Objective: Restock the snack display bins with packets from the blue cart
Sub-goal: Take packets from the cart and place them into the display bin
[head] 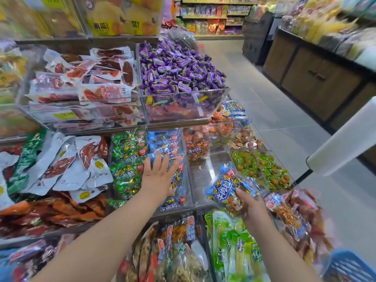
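Left grip (160, 178): spread flat, fingers straight, palm down on the stacked blue packets (164, 141).
Right grip (252, 206): pinching the lower edge of one glossy blue plastic packet (227, 186), thumb on top, fingers underneath.
Held packet: crinkly film, white lettering, a red round badge at the far corner, gold-wrapped pieces showing through; tilted, just right of the left grip.
Clear acrylic bin (188, 176): rigid see-through walls, under the left grip, holding the blue stack.
Bare compartment (203, 178): between the two grips, wood-grain base showing.
Shiny green packets (126, 143): touching the blue stack, just left of the left grip.
Purple foil-wrapped candies (177, 66): heaped in a higher clear bin, well beyond the left grip.
Blue plastic cart (350, 265): slotted wall, blurred, near and right of the right grip's forearm.
Grey tiled floor (274, 110): smooth aisle right of the right grip, dark wooden cabinets along it.
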